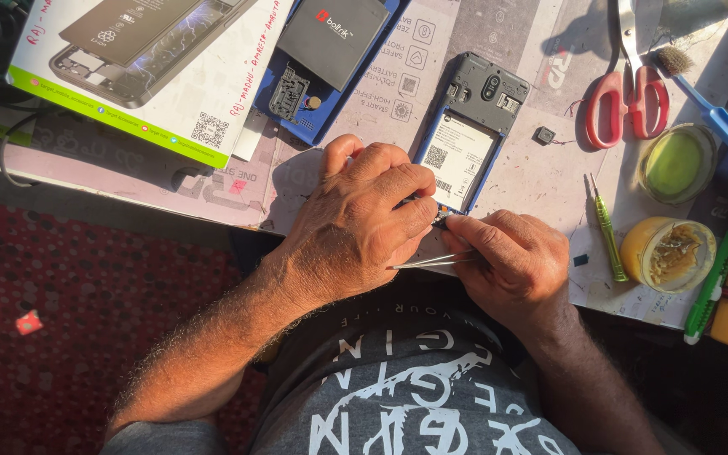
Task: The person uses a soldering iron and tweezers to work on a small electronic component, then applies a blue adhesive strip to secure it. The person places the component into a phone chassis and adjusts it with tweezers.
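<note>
An opened blue smartphone (pixel 471 139) lies back-up on the work mat, its battery and camera module exposed. My left hand (pixel 355 223) rests over the phone's near end, fingers curled against its lower edge. My right hand (pixel 511 261) sits just right of it, gripping thin metal tweezers (pixel 423 262) whose shaft points left under my left hand. The tweezers' tips and the phone's bottom corner are hidden by my fingers.
A second opened phone with a dark battery (pixel 323 59) and a white box (pixel 141 72) lie at the back left. Red scissors (pixel 625 97), a blue brush (pixel 718 114), a green screwdriver (pixel 608 236), two round tins (pixel 667 253) and a small black part (pixel 543 135) are on the right.
</note>
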